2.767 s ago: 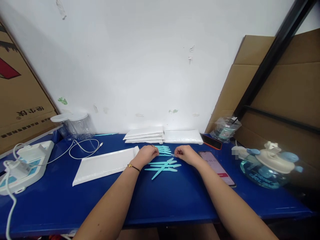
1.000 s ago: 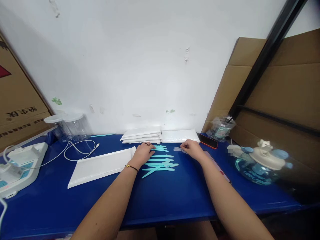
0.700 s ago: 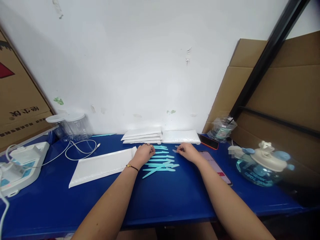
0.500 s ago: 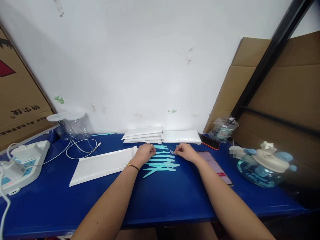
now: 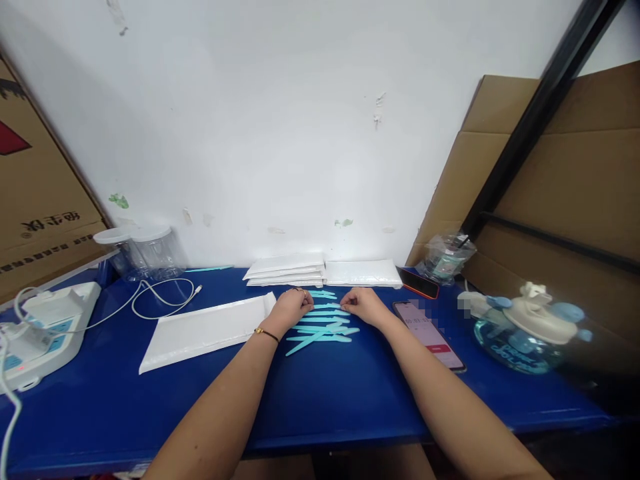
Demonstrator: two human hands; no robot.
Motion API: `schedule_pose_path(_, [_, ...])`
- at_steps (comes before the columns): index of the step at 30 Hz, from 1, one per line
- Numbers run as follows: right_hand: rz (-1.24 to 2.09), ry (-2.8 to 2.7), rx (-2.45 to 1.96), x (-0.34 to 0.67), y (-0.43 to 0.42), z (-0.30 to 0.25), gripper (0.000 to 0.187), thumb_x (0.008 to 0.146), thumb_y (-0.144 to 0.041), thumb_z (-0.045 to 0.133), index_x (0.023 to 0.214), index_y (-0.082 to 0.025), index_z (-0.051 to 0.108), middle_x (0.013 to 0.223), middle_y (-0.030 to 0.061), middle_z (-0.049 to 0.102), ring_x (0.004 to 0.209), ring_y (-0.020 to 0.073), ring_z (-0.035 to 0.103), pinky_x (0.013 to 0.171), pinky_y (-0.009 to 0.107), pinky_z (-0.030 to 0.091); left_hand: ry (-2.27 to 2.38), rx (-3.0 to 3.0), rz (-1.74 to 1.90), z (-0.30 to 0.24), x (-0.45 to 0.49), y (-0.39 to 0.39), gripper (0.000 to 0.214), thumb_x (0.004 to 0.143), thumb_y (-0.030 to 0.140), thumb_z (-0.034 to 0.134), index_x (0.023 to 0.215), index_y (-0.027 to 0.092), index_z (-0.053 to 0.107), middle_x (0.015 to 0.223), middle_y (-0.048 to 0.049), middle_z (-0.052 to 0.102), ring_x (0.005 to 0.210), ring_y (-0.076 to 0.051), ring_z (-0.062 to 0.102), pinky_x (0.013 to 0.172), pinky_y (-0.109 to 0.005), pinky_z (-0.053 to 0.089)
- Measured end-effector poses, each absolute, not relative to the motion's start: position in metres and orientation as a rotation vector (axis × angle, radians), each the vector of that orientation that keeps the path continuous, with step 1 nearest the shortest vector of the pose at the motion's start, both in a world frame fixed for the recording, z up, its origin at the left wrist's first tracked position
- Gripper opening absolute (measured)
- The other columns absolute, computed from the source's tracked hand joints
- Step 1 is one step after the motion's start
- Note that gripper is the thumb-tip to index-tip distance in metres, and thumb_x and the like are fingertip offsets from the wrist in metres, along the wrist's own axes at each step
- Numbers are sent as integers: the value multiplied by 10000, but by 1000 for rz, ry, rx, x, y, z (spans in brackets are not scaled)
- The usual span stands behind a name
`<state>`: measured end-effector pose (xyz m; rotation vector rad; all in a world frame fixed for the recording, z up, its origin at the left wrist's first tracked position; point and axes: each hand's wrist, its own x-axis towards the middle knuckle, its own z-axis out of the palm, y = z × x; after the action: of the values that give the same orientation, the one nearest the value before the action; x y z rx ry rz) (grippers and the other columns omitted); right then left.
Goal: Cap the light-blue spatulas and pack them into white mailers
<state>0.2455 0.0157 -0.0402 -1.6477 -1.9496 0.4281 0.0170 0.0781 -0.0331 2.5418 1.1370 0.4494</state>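
Several thin turquoise plastic sticks (image 5: 323,327) lie in a loose row on the blue table (image 5: 310,400), one lying slantwise across the nearer ones. My left hand (image 5: 293,305), with a ring and a bracelet, rests with curled fingers on the left ends of the far sticks. My right hand (image 5: 363,305) is curled at their right ends, fingertips pinched on one stick. A long white padded envelope (image 5: 205,330) lies flat just left of my left hand.
Stacks of white envelopes (image 5: 325,270) lie by the wall. A lit phone (image 5: 430,333) and a red-cased phone (image 5: 419,283) lie on the right, beside a blue water jug (image 5: 525,333). Clear jars (image 5: 143,250), a white cable (image 5: 160,297) and a power strip (image 5: 43,327) stand left. Cardboard flanks both sides.
My right hand reached out to the right near the phones, then came back to the right ends of the sticks. My left hand stayed on their left ends.
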Motion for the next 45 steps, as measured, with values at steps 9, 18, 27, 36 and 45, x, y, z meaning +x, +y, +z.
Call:
schedule_pose_path(9, [47,-1766,-1740,275,13,-29,172,796,-244,553,806,-196,717,819,40,668,776,170,600,715,256,428,1176,2684,570,-34,16,77,273,841,316,500,1069,230,623,1103,-50,604,1026,-204,534,865,-297,419])
schedule_pose_path(18, [-41,-1926,-1985,272,18,-36,151,777,-256,596,858,-200,710,896,75,663,866,204,587,736,272,411,1255,2695,443,-30,15,77,202,831,304,506,945,240,659,1002,-46,644,982,-211,544,835,-315,398])
schedule_pose_path(27, [352,-1981,-1727,257,17,-33,203,827,-207,511,840,-201,713,878,49,706,809,184,624,718,263,444,1219,2378,437,-36,11,83,128,766,281,540,779,194,631,778,-15,653,737,-147,595,601,-219,409])
schedule_pose_path(36, [353,-1981,-1673,263,15,-35,151,764,-223,608,832,-215,743,865,47,696,776,181,619,710,261,451,1181,2370,530,-38,13,83,140,761,271,526,751,180,632,741,-18,642,687,-138,577,586,-227,396])
schedule_pose_path(45, [336,-2030,-1580,247,16,-35,145,768,-206,610,820,-213,745,820,37,678,754,161,612,707,248,440,1165,2365,550,-39,17,81,122,753,274,550,744,194,642,727,-7,650,690,-140,590,594,-221,415])
